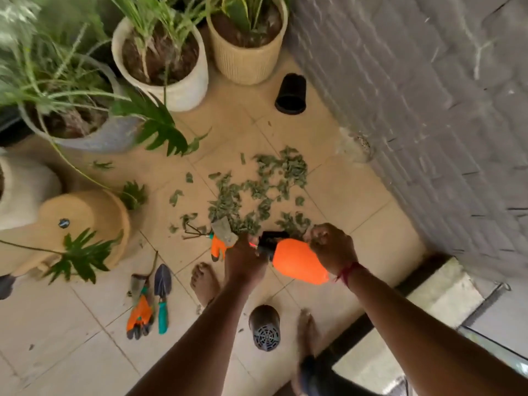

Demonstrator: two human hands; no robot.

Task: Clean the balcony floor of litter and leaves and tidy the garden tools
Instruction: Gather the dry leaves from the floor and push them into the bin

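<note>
Both hands hold an orange plastic spray bottle [297, 261] sideways above the beige tiled balcony floor [343, 190]. The left hand [244, 260] has its grip clamped round the bottle's black pump head, and the right hand [333, 248] (a red thread is tied at its wrist) has its grip curled on the orange body. Just beyond the hands, a scatter of dry green leaves [265, 190] lies spread over the tiles. At its near edge lie a small black hand rake [194, 231] and an orange and grey glove [221, 242]. Left of the bare feet, a teal-handled trowel [163, 295] lies beside a second orange and grey glove [140, 312]. A black plastic pot [264, 327] lies on its side between the feet, and another black pot [291, 94] sits near the grey brick wall [428, 110].
</note>
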